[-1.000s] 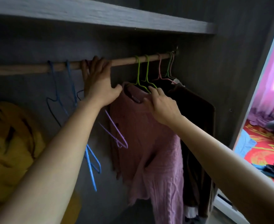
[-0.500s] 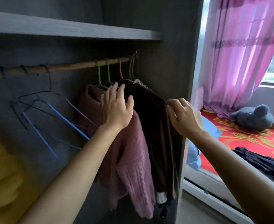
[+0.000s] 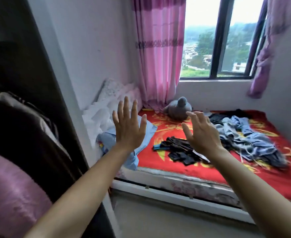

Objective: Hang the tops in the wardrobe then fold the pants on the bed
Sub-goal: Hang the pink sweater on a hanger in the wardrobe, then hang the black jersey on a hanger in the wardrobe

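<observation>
Left hand (image 3: 129, 131) and right hand (image 3: 201, 134) are raised, fingers spread, nothing gripped. Black pants (image 3: 177, 148) are heaped on the bed (image 3: 158, 164) just below the right hand, which is judged nearer; they lie right of the left hand.

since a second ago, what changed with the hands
Both hands left the wardrobe: the left hand came off the pink sweater, the right hand let go of the dark top, and both now reach open and empty toward the bed. Both tops still hang; the black pants lie untouched.
</observation>
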